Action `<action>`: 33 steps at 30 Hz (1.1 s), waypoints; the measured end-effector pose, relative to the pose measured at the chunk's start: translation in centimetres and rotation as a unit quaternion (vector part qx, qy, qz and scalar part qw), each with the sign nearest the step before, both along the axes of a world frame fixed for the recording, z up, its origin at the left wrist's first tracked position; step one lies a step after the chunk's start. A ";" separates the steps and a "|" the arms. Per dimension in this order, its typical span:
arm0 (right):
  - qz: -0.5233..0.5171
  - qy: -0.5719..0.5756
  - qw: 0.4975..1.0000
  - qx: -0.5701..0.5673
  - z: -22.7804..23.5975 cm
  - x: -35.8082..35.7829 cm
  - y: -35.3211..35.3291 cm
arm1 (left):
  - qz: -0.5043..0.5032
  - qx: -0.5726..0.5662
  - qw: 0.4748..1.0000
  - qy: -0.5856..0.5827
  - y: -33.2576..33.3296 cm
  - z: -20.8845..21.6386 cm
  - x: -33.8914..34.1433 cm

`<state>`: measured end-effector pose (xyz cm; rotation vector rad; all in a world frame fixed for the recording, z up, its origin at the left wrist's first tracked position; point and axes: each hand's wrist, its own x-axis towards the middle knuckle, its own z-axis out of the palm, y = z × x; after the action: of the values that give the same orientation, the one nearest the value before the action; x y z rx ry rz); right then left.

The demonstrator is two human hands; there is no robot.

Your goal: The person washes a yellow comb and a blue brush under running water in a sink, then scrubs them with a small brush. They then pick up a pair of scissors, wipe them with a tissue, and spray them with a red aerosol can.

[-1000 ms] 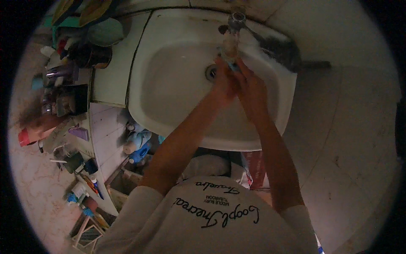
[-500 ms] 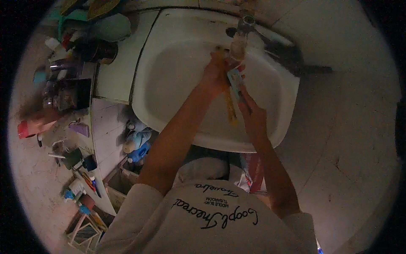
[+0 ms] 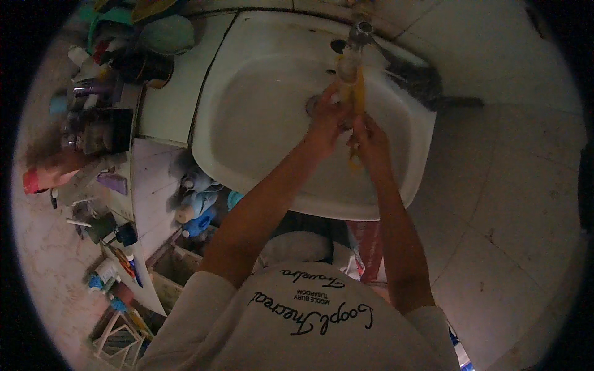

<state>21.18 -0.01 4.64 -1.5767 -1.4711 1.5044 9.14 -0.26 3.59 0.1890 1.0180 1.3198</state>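
Pinching a slim yellow stick (image 3: pixel 359 94), the right hand (image 3: pixel 371 139) curls its fingers over the three o'clock side of the sink (image 3: pixel 247 130), near the tap (image 3: pixel 361 34) at one o'clock. The left hand (image 3: pixel 330 117) bends its fingers beside the stick; whether they grip cannot be told. Dark lettering (image 3: pixel 309 293), cursive around small capitals, sits upside down on the pale shirt (image 3: pixel 291 352) at six o'clock. Print on containers (image 3: pixel 154 69) at ten o'clock is too dim to read.

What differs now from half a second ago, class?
The yellow strip has shifted right, its far end now by the tap. The right hand now appears to hold it; the left hand is beside it. The pale-blue item no longer shows: hidden or released, I can't tell. The sink stayed unchanged.
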 end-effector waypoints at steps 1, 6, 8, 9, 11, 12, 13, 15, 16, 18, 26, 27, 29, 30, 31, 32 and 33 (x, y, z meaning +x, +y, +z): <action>0.000 -0.050 0.996 0.075 -0.4 -0.2 -0.3 | -0.014 0.001 1.000 0.003 0.3 -0.3 -0.4; -0.054 0.035 0.997 -0.043 0.2 -0.7 -2.1 | -0.009 -0.050 0.998 -0.022 0.0 -0.2 -0.1; -0.022 0.010 1.000 -0.011 0.3 -1.0 -2.1 | -0.020 -0.037 0.998 0.056 -1.1 0.9 0.1; 0.009 -0.046 0.998 0.050 0.5 -1.4 -2.5 | -0.025 -0.032 0.995 0.096 -1.4 1.1 0.0; 0.058 -0.160 0.978 0.120 0.7 -1.9 -3.2 | -0.060 -0.056 0.993 0.085 -1.7 0.6 -0.8; 0.076 -0.218 0.965 0.129 0.7 -2.1 -3.5 | -0.078 -0.067 0.992 0.080 -1.8 0.4 -1.2; 0.093 -0.275 0.947 0.138 0.7 -2.4 -3.6 | -0.083 -0.086 0.990 0.073 -2.0 0.4 -1.4; 0.019 -0.241 0.953 0.185 1.3 -3.1 -3.3 | -0.096 -0.125 0.986 0.058 -2.5 1.2 -1.5; -0.018 -0.223 0.952 0.208 1.5 -3.3 -3.0 | -0.090 -0.120 0.987 0.052 -2.8 1.1 -1.5; -0.034 -0.269 0.944 0.191 1.3 -3.1 -2.3 | -0.079 -0.106 0.990 0.038 -3.3 0.2 -1.9; 0.076 -0.165 0.941 0.287 -0.2 0.5 0.8 | -0.275 -0.049 0.944 0.176 -3.2 0.2 -5.7; 0.096 -0.204 0.953 0.204 1.3 0.1 1.4 | -0.298 -0.042 0.935 0.190 -3.1 0.4 -6.2; 0.168 -0.254 0.941 0.147 2.1 -0.6 0.4 | -0.299 -0.046 0.935 0.184 -2.5 -0.6 -7.6; 0.219 -0.268 0.922 0.176 2.0 -1.2 -1.6 | -0.300 -0.047 0.935 0.181 -2.0 -0.8 -8.1; 0.270 -0.281 0.898 0.203 1.7 -1.4 -2.7 | -0.303 -0.043 0.933 0.191 -1.9 -0.8 -8.3; 0.243 -0.273 0.907 0.210 1.1 -1.4 -2.3 | -0.304 -0.043 0.930 0.201 -2.2 -0.6 -8.4; 0.212 -0.266 0.916 0.212 0.3 -1.2 -1.5 | -0.309 -0.043 0.927 0.210 -2.4 -0.5 -8.6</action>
<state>20.01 -1.49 4.93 -1.5126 -2.3850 0.8652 0.59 -2.67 3.08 0.6914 1.2375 0.6629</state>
